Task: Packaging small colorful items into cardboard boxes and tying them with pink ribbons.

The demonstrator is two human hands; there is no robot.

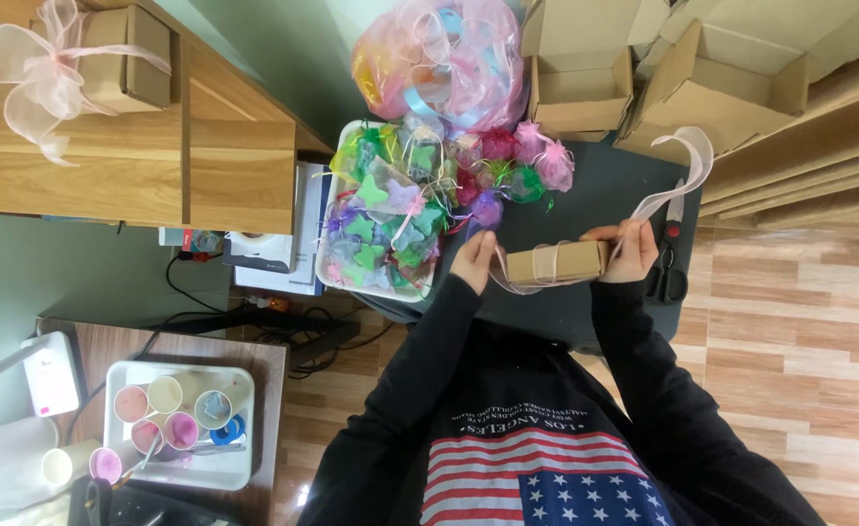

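Observation:
A small brown cardboard box (558, 263) is held just above a dark table (595, 190), between both hands. My left hand (472, 259) grips its left end, where a loop of sheer pale pink ribbon (687, 156) hangs below the box. My right hand (630, 250) holds the right end and pinches the ribbon. The ribbon wraps around the box, then rises and curls up to the right.
A white tray (324, 255) of coloured organza bags lies left of the box. Behind it is a clear bag of ribbons (439, 60). Open cardboard boxes (580, 90) are stacked at the back. Black scissors (669, 271) lie by my right hand. A tray of cups (181, 421) is lower left.

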